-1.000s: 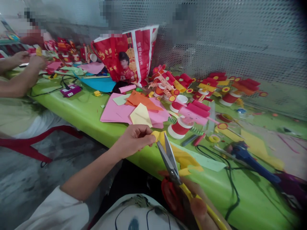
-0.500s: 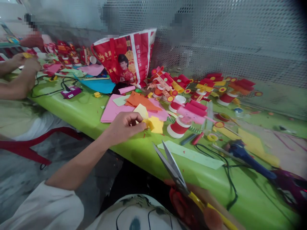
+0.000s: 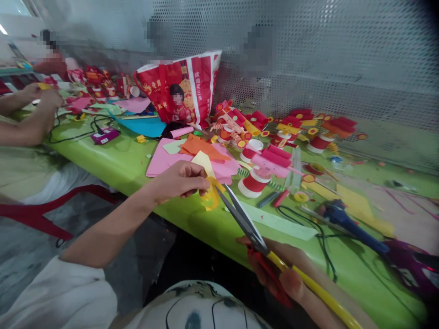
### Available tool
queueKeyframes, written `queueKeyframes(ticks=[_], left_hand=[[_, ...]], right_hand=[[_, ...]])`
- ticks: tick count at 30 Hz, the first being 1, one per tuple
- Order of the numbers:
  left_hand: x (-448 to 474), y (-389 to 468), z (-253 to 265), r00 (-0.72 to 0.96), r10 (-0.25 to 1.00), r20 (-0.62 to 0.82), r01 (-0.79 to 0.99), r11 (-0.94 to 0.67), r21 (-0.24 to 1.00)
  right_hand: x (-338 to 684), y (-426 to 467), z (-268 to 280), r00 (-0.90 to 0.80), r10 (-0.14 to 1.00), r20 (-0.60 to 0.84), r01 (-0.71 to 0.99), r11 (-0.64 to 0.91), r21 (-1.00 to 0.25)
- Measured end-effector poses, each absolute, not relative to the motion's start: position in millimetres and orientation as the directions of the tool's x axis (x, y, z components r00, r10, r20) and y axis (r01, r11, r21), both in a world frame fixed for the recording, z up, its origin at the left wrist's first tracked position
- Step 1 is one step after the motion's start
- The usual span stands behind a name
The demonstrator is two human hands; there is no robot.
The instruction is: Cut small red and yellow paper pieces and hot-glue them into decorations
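My left hand pinches a small piece of yellow paper that hangs curled below the fingertips, above the table's near edge. Wrapped round the handles of a pair of scissors, my right hand is low at the right. One handle is yellow and the other red. The blades stand a little apart, their tips at the yellow paper's right edge. Just behind my left hand lies pink paper with orange paper on it. To the right stands a paper figure on a red-and-white cup.
A pale green paper strip lies beyond the scissors. At right is a blue glue gun with a black cord. Several more paper figures and a red bag stand at the back. A co-worker's hands hold something yellow at far left.
The scissors have moved up and the blades have come closer together, their tips now at the yellow paper. The paper has turned in my left hand and hangs lower.
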State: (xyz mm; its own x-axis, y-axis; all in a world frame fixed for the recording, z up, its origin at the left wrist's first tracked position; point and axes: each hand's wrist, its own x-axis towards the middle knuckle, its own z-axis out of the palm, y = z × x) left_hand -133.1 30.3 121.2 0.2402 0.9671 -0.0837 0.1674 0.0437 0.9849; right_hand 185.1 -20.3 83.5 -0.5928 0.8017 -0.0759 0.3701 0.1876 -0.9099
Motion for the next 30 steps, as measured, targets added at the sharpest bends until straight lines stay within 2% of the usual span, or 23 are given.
queueKeyframes(ticks=[3,6,11,17,22,30], left_hand=[[-134,31,122,0.242,0.965,-0.102,0.147,0.067,0.987],[-132,32,122,0.263,0.957,-0.122,0.117,0.094,0.989],[-125,34,124,0.325,0.931,-0.163,0.085,0.143,0.986],[-116,36,128,0.372,0.913,-0.167,0.051,0.159,0.986],[-110,37,127,0.362,0.918,-0.162,0.025,0.165,0.986],[-104,37,125,0.351,0.921,-0.167,0.016,0.172,0.985]], right_hand=[[182,-19,93,-0.581,0.805,-0.12,0.384,0.142,-0.912],[181,-16,100,-0.576,0.814,-0.069,0.389,0.199,-0.899],[183,-5,96,-0.717,0.695,-0.061,0.356,0.29,-0.888],[178,-1,86,-0.677,0.734,0.061,0.429,0.46,-0.778],[172,-1,87,-0.662,0.741,0.113,0.437,0.504,-0.745],[168,0,89,-0.644,0.753,0.136,0.415,0.493,-0.765]])
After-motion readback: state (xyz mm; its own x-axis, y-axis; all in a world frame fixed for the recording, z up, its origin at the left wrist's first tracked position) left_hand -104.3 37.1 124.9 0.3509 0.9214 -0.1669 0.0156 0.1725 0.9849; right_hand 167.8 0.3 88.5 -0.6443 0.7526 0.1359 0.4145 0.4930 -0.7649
